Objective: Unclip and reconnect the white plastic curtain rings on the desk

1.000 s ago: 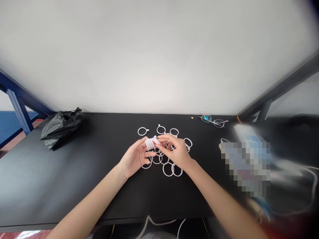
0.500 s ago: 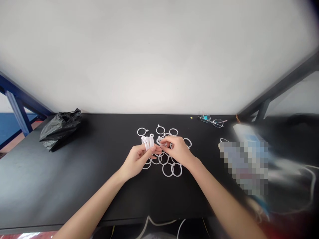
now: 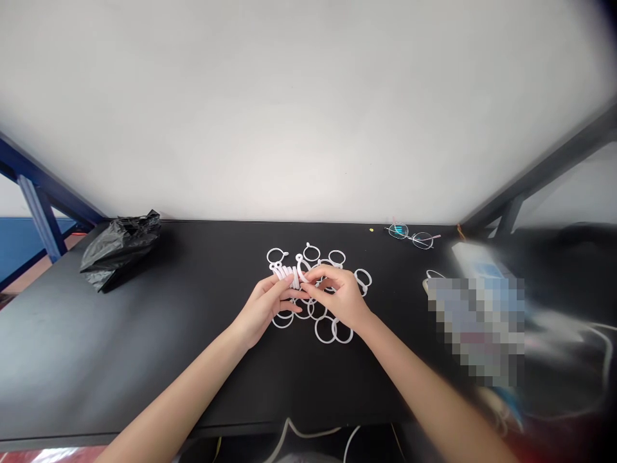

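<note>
While the head view shows a row of white rings (image 3: 288, 276) packed side by side in the left hand (image 3: 260, 312), thumb and fingers closed on it, probably for alignment, the right hand (image 3: 343, 297) pinches a single ring (image 3: 301, 267) by its rim, likely leaving its eyelet clear, above loose rings (image 3: 326, 330) on the black table (image 3: 193, 379)

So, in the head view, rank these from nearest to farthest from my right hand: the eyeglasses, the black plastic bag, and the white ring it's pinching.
1. White ring: at the left side of your right hand, in its fingers.
2. Eyeglasses: to the right, near the back of the black table.
3. Black plastic bag: far off to the left.
</note>
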### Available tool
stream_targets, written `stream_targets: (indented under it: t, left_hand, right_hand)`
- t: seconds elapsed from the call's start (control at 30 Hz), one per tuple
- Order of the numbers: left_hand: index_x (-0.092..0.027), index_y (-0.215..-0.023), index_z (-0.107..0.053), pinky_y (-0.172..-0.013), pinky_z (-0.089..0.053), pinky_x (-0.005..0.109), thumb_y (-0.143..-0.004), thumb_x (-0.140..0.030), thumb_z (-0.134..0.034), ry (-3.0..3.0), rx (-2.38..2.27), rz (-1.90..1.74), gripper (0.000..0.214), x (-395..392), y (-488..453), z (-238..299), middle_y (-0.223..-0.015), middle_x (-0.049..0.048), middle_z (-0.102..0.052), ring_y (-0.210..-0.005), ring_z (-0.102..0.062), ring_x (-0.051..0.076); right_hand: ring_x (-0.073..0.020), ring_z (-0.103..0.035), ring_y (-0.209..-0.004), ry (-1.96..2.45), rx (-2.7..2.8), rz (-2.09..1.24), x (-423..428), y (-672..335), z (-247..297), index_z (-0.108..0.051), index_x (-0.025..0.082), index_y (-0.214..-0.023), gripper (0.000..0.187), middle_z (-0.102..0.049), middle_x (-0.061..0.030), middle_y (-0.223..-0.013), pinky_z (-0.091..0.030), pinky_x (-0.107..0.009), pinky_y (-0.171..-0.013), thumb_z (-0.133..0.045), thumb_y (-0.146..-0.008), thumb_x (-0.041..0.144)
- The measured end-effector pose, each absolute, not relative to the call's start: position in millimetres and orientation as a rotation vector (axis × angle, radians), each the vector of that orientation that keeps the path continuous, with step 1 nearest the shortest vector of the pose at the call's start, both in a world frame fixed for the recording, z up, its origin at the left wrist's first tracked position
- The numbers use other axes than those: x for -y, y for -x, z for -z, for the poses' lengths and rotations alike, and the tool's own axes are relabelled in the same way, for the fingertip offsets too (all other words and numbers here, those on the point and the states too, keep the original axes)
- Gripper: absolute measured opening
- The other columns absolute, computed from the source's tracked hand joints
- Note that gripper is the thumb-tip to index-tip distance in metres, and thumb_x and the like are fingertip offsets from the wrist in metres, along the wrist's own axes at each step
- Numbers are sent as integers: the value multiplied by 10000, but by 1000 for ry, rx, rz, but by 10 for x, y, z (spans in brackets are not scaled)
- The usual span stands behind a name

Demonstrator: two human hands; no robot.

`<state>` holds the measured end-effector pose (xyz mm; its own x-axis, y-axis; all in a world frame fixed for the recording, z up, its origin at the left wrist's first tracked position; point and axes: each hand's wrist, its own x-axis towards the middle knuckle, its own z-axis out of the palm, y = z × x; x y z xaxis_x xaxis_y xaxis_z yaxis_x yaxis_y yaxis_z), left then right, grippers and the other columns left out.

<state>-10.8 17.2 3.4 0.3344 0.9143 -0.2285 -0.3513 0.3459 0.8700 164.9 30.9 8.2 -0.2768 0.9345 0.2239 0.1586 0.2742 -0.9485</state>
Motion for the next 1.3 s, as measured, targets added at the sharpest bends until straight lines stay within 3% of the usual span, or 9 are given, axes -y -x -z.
stream_targets:
  t: [0.3, 0.53, 0.67, 0.77, 0.83, 0.9, 1.07, 1.2, 1.3]
  left_hand:
    - [-113, -966, -721, -623, -585, 242, -806, -389, -727, -898, -1036, -1037, 319, -168, 87, -42, -978, 132, -734, -925, -710, 257]
    - [-168, -943, -779, -845, -576, 352, -834, -344, -699, -1201, -954, -989, 222, -99, 85, -42, -965, 86, -758, -966, -692, 276]
    - [-185, -984, -780, -868, -562, 370, -866, -342, -658, -1299, -897, -935, 231, -70, 96, -80, -980, 86, -756, -958, -689, 271]
    - [-178, -976, -783, -860, -553, 375, -849, -342, -675, -1322, -865, -886, 234, -50, 94, -108, -942, 97, -755, -923, -689, 275]
    - [-179, -924, -789, -813, -555, 373, -818, -356, -703, -1332, -834, -847, 223, -39, 92, -107, -863, 92, -750, -890, -684, 284]
    - [-188, -840, -787, -757, -552, 362, -796, -376, -720, -1382, -818, -824, 204, -32, 90, -90, -791, 79, -736, -842, -674, 278]
    - [-192, -813, -766, -726, -544, 353, -848, -442, -641, -1502, -817, -807, 281, -29, 85, -69, -765, 76, -716, -794, -658, 255]
    - [-179, -842, -771, -792, -561, 377, -882, -443, -598, -1460, -798, -787, 318, -28, 69, -113, -813, 91, -737, -864, -685, 273]
    - [-168, -835, -779, -846, -565, 395, -910, -441, -563, -1382, -746, -695, 357, -27, 59, -130, -852, 111, -758, -866, -710, 265]
  right_hand:
    - [-154, -608, -677, 1168, 1690, -915, -395, -1730, -26, -658, 197, -769, 80, -642, -32, -781, -497, -259, -551, -667, -809, 266]
    - [-112, -526, -572, 1294, 2015, -813, -448, -1828, 1, -692, 181, -770, 8, -648, -26, -782, -465, -274, -574, -699, -769, 178]
    - [-161, -628, -782, 1217, 1831, -1115, -450, -1900, -129, -717, 216, -991, 250, -676, -58, -1016, -521, -273, -625, -637, -766, 139]
    - [-228, -608, -1119, 943, 1687, -1539, -422, -1900, -218, -667, 225, -1177, 347, -672, -73, -1158, -530, -361, -897, -621, -836, 268]
    - [-242, -632, -1099, 891, 1576, -1784, -375, -1844, -237, -626, 192, -1244, 441, -682, -98, -1150, -532, -385, -907, -636, -850, 390]
    - [-249, -672, -1018, 939, 1464, -1916, -316, -1758, -228, -579, 193, -1293, 584, -705, -102, -1103, -566, -377, -825, -740, -767, 387]
    - [-271, -661, -1083, 907, 1308, -1868, -212, -1585, -188, -604, 222, -1235, 543, -661, -113, -1240, -589, -392, -813, -775, -732, 329]
    - [-261, -612, -1187, 812, 1274, -1760, -185, -1546, -168, -583, 254, -1267, 606, -613, -95, -1326, -542, -431, -953, -798, -701, 234]
    - [-249, -620, -1181, 825, 1266, -1707, -165, -1529, -154, -648, 248, -1193, 465, -656, -86, -1269, -510, -431, -1002, -766, -743, 249]
